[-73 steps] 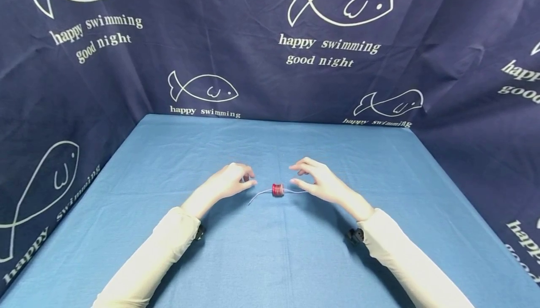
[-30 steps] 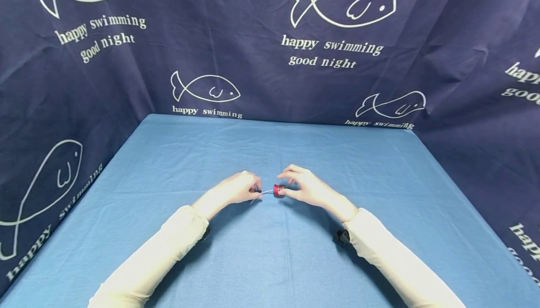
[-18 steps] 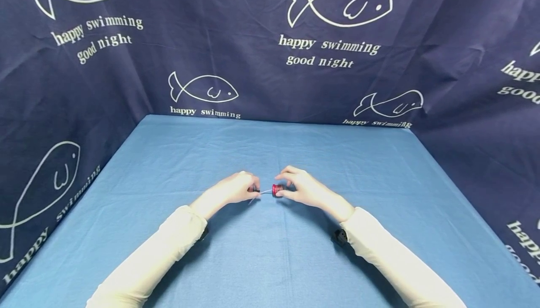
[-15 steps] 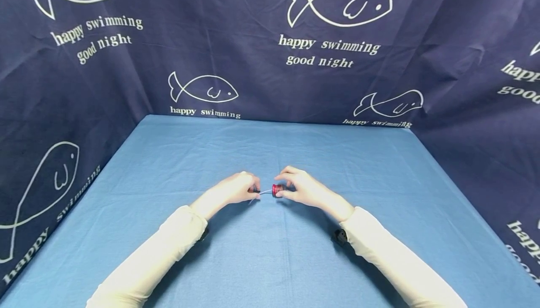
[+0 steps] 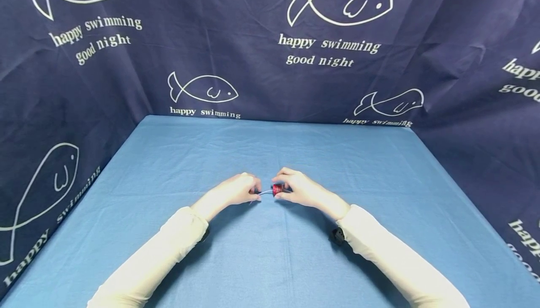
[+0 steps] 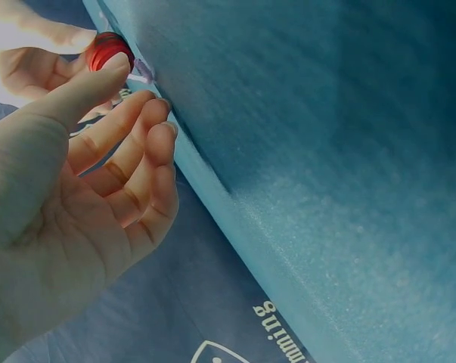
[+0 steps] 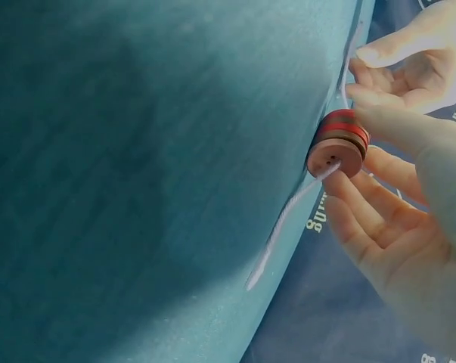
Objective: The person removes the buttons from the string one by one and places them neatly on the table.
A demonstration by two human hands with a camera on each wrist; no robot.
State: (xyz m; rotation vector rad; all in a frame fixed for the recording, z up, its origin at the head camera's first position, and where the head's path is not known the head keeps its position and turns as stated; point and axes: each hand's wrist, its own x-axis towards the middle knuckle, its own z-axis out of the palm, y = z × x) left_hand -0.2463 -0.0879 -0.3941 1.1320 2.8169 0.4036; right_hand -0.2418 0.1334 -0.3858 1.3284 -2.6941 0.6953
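Observation:
A short stack of red and brownish buttons [image 5: 277, 190] lies on its side near the table's middle. A pale purple string [image 7: 280, 227] runs through it, coming out of the button holes at the near end in the right wrist view. My right hand [image 5: 305, 190] holds the stack between thumb and curled fingers. To the left, my left hand [image 5: 238, 189] hovers around the string's other end, thumb above the loosely bent fingers [image 6: 148, 110]. In the left wrist view a gap shows between its thumb and index finger, with the string just past them.
Blue cloth [image 5: 270, 251] covers the table. Dark blue curtains [image 5: 261, 31] printed with fish and lettering stand behind and at both sides. A small black device [image 5: 338, 236] sits at the right wrist.
Both hands have come inward to the stack and string. The right hand has shifted left, its thumb and fingers now on the button stack. Over the last second the left hand has hardly moved.

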